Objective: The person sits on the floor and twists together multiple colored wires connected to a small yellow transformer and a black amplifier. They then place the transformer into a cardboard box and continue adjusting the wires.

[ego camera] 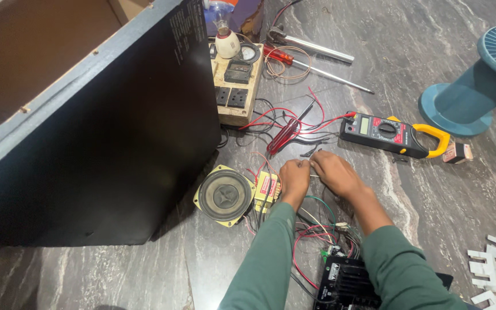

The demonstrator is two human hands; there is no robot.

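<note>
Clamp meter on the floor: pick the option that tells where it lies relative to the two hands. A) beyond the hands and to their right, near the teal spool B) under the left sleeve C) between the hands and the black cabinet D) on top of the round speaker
A: the clamp meter lies on the stone floor past the right hand, toward the teal spool.
</note>
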